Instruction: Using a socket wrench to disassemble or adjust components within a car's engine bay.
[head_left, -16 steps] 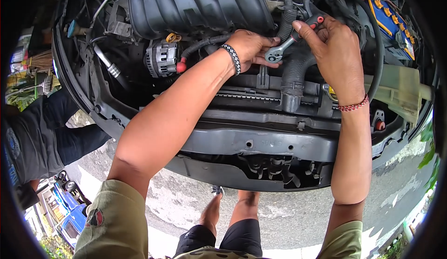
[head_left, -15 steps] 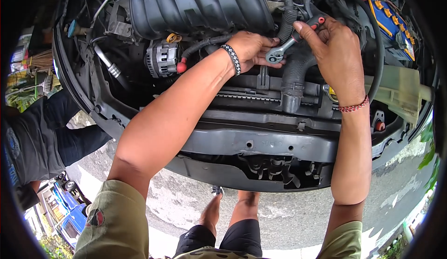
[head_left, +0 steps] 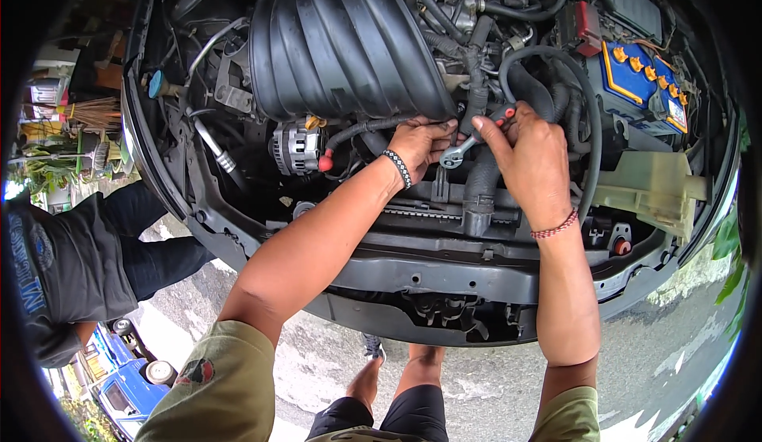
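My right hand [head_left: 536, 168] is closed around the red-and-black handle of a ratchet wrench [head_left: 454, 157]. The wrench's silver head points left and down, next to the fingers of my left hand [head_left: 422, 150]. Those fingers are curled together just below the lower edge of the ribbed black engine cover [head_left: 341, 53]; what they grip is hidden. Under the wrench, a thick black radiator hose [head_left: 479, 188] runs down to the radiator top. Left of my left hand sits the silver alternator [head_left: 298, 150], with a red terminal cap [head_left: 325, 161] beside it.
A blue battery [head_left: 635, 84] with orange caps stands at the right, above a translucent reservoir [head_left: 647, 189]. The front crossbar [head_left: 444, 278] runs beneath my forearms. Another person in dark clothes [head_left: 75, 259] stands at the left. Behind them is a blue vehicle [head_left: 131, 382].
The view has tilted up, showing more of the engine bay. My left fingers, stretched under the wrench head before, are now curled in beside it. My right hand keeps its hold.
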`<state>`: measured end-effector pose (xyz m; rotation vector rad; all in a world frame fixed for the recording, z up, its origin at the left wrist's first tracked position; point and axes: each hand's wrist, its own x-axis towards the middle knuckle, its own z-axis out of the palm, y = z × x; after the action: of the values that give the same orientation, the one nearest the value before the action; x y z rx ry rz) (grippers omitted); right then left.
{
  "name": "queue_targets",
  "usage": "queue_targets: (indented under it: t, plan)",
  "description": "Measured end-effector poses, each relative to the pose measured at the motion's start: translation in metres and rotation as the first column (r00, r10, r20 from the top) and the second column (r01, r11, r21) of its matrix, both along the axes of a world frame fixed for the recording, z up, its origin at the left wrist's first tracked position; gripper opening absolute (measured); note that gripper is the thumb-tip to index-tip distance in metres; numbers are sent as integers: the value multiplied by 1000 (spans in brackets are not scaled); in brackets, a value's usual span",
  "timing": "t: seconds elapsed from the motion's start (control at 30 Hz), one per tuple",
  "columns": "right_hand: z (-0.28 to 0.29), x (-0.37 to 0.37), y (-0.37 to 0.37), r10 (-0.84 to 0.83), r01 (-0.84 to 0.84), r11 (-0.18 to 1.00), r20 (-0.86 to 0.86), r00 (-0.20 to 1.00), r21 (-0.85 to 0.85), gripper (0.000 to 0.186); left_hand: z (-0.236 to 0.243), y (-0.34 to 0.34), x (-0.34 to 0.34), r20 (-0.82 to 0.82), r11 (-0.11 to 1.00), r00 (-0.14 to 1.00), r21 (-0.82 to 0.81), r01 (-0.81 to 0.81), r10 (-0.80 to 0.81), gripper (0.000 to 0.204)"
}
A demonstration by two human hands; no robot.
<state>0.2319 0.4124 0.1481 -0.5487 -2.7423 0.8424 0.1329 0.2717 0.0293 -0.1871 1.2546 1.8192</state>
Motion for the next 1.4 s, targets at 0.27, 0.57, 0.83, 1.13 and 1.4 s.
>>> queue_targets:
  t: [0.27, 0.57, 0.83, 1.13, 1.4]
  plan:
    - [0, 2, -1, 46, -46, 999, 43, 998, -1, 40, 4, 9, -5, 346, 1000, 938, 19, -20, 12, 12]
    - [3, -1, 0, 20, -17, 999, 112, 993, -28, 37, -10, 5, -11, 394, 999, 919, 41, -11, -6, 14]
    - [6, -5, -7, 23, -17, 997, 84, 996, -70, 35, -9, 3, -5, 348, 993, 936, 81, -84, 51, 16]
    - [1, 1, -6, 28, -13, 991, 111, 993, -134, 36, -17, 5, -8, 361, 994, 932, 111, -8, -33, 21]
    - [-6, 3, -7, 45, -37, 967, 26, 999, -254, 29, -12, 5, -4, 290, 996, 957, 86, -22, -4, 18]
